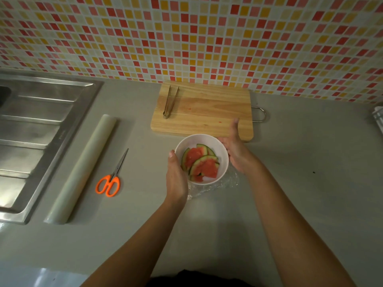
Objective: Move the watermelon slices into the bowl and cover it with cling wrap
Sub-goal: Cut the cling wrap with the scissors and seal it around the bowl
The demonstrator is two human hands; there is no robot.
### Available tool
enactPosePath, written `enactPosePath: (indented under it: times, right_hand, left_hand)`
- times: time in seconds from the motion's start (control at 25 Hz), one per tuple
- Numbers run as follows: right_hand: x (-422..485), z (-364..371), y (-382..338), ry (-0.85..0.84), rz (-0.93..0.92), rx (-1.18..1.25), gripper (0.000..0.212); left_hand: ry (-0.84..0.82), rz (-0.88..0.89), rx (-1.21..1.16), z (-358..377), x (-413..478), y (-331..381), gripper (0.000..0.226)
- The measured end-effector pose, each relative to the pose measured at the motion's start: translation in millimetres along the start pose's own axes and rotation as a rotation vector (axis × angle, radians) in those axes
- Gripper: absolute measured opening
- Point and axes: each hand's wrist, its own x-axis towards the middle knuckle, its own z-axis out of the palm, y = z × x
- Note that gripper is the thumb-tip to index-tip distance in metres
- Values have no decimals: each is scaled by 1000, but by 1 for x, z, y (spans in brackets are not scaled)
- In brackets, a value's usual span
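A white bowl stands on the grey counter just in front of the wooden cutting board. Several watermelon slices with green rind lie inside it. My left hand cups the bowl's left side with the thumb up by the rim. On the opposite side my right hand wraps the bowl's wall, its thumb pointing over the board. Crumpled clear cling wrap shows at the bowl's near and right edges. I cannot tell whether film lies over the top.
A cling wrap roll lies diagonally at the left, beside orange-handled scissors. Metal tongs rest on the board's left part. A steel sink drainer fills the far left. A white object sits at the right edge.
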Motion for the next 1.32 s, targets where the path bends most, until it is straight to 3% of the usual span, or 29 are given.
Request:
enactPosePath:
  times: [0.12, 0.2, 0.36, 0.44, 0.6, 0.8, 1.0, 1.08, 1.2, 1.32]
  right_hand:
    - [0, 0, 23, 324, -198, 66, 80]
    - [-9, 6, 31, 446, -326, 135, 68]
    - [-7, 27, 38, 341, -309, 108, 94]
    - [0, 30, 43, 356, -313, 82, 99]
    - [6, 28, 44, 390, -299, 26, 87]
    - [12, 27, 41, 418, -269, -107, 102]
    - [20, 19, 42, 423, -212, -257, 73]
    - [22, 13, 41, 507, -253, -263, 67]
    - [5, 4, 42, 817, -489, -214, 69]
    - [-24, 13, 46, 744, -421, -113, 64]
  left_hand:
    - [84, 99, 171, -14, 18, 10, 58]
    - [13, 215, 289, -19, 37, 23, 59]
    - [-282, 299, 508, -10, 56, 40, 58]
    - [-324, 288, 532, -6, 58, 39, 56]
    - [-232, 287, 470, -2, 59, 29, 55]
    - [-182, 251, 489, 2, 60, 29, 57]
    - [-134, 228, 559, 5, 55, 28, 65]
    - [-81, 165, 589, 4, 51, 25, 74]
    - [18, 171, 644, -4, 41, 22, 71]
    - [-42, 300, 575, -10, 44, 30, 56]
